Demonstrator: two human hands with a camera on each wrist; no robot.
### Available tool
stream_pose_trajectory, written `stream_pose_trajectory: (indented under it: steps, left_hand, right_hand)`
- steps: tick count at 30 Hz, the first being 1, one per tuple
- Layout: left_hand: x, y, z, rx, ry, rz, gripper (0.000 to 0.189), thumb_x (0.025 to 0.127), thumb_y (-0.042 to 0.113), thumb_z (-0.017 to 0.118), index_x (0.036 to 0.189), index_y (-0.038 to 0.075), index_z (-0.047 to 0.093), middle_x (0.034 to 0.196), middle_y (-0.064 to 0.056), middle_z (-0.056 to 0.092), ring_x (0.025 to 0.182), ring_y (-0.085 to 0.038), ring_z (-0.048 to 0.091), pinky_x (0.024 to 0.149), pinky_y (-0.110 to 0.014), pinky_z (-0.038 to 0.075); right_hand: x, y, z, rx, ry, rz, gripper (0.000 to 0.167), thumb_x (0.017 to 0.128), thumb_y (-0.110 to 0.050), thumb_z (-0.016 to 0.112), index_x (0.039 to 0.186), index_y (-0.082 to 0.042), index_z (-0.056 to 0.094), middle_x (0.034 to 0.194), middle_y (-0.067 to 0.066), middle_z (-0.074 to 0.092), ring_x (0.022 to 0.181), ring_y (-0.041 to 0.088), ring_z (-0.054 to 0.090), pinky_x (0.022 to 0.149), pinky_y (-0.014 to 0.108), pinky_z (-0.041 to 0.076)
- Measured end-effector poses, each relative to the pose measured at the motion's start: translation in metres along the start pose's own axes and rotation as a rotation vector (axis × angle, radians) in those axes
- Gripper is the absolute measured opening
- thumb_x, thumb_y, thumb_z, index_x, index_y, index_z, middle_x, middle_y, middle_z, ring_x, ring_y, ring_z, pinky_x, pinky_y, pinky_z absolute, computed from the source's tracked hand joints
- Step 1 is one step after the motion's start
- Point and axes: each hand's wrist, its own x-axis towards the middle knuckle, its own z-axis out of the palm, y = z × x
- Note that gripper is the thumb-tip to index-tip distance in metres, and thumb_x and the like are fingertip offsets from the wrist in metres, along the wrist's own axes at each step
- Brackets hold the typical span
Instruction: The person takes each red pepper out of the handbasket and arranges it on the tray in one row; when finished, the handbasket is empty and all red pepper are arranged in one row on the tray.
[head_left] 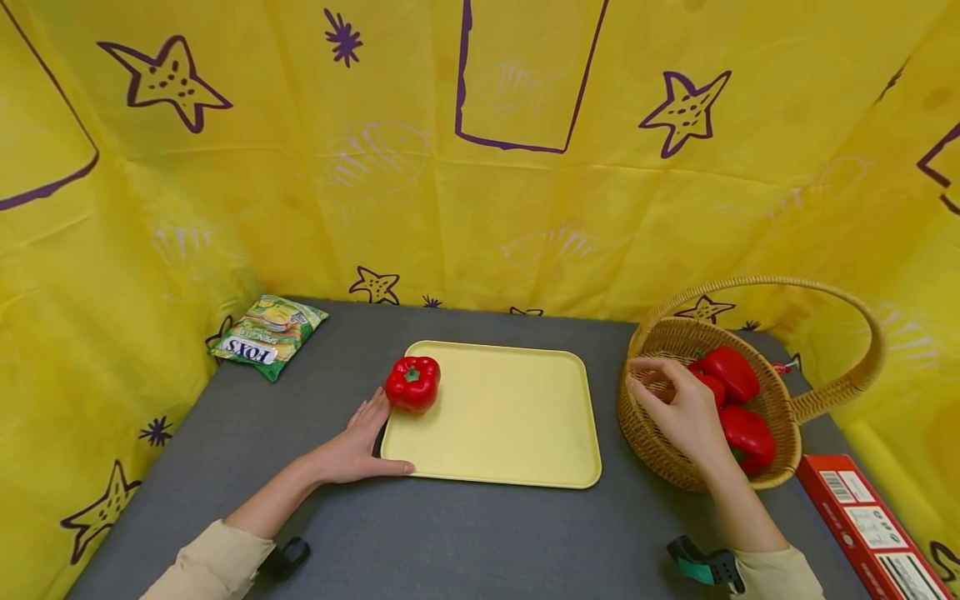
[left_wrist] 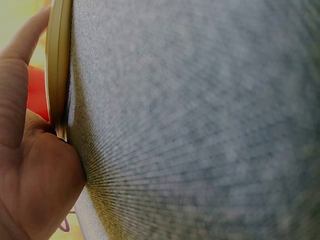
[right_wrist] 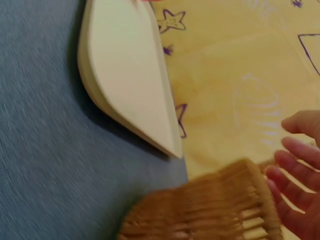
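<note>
In my head view, the right hand (head_left: 681, 412) covers part of the basket (head_left: 639, 433) and its red peppers (head_left: 731, 375). The lower edge cuts off a red box (head_left: 866, 525), its fine print too small for me to read. My right-wrist view blurs and crops the basket; my left-wrist view hides most of a single pepper (left_wrist: 37, 92) behind the tray (left_wrist: 59, 65).

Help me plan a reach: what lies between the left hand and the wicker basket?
In the head view, the yellow tray, bearing a red bell pepper at its left end, then a narrow strip of gray table before the basket.
</note>
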Motion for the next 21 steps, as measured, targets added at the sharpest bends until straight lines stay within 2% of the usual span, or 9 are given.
stream_pose_trajectory:
  steps: [4,7,12,18,21]
  left_hand:
    - [0.000,0.002,-0.001,-0.003,-0.002,0.001,0.117,0.079,0.051,0.076,0.154,-0.002,0.005,0.160,-0.022,0.004,0.146,-0.040,-0.007,0.113,-0.061,0.000]
    - [-0.001,0.002,-0.001,-0.002,-0.002,0.004,0.116,0.079,0.051,0.076,0.154,-0.003,0.005,0.160,-0.022,0.005,0.146,-0.041,-0.006,0.113,-0.061,0.000]
    - [0.000,0.001,0.000,-0.003,-0.001,0.008,0.116,0.079,0.051,0.076,0.155,-0.002,0.005,0.161,-0.022,0.005,0.146,-0.040,-0.006,0.113,-0.061,0.000]
    - [0.000,0.000,0.000,-0.001,0.003,0.012,0.116,0.079,0.050,0.076,0.155,-0.002,0.005,0.161,-0.021,0.005,0.146,-0.040,-0.007,0.113,-0.061,-0.001]
    - [0.000,0.000,0.000,-0.005,0.004,0.011,0.116,0.079,0.051,0.076,0.155,-0.001,0.005,0.161,-0.021,0.005,0.146,-0.040,-0.007,0.113,-0.061,-0.001]
  right_hand:
    - [0.003,0.002,-0.015,-0.072,-0.051,0.032,0.025,0.091,-0.021,0.070,0.113,-0.009,0.068,0.097,0.006,0.067,0.077,0.013,0.059,0.064,0.015,0.047]
    - [0.007,0.003,-0.026,-0.122,-0.117,0.052,0.028,0.092,-0.025,0.068,0.116,-0.009,0.067,0.097,0.009,0.067,0.076,0.021,0.060,0.067,0.028,0.047]
    - [0.016,0.004,-0.042,-0.187,-0.227,0.067,0.034,0.093,-0.027,0.067,0.119,-0.005,0.065,0.104,0.016,0.067,0.090,0.032,0.062,0.077,0.047,0.046]
    - [0.027,0.009,-0.056,-0.277,-0.343,0.098,0.043,0.094,-0.032,0.064,0.123,0.000,0.063,0.114,0.024,0.064,0.100,0.041,0.059,0.082,0.056,0.046]
    - [0.033,0.012,-0.061,-0.304,-0.385,0.112,0.047,0.095,-0.035,0.062,0.122,0.002,0.062,0.114,0.025,0.064,0.103,0.044,0.058,0.084,0.058,0.045]
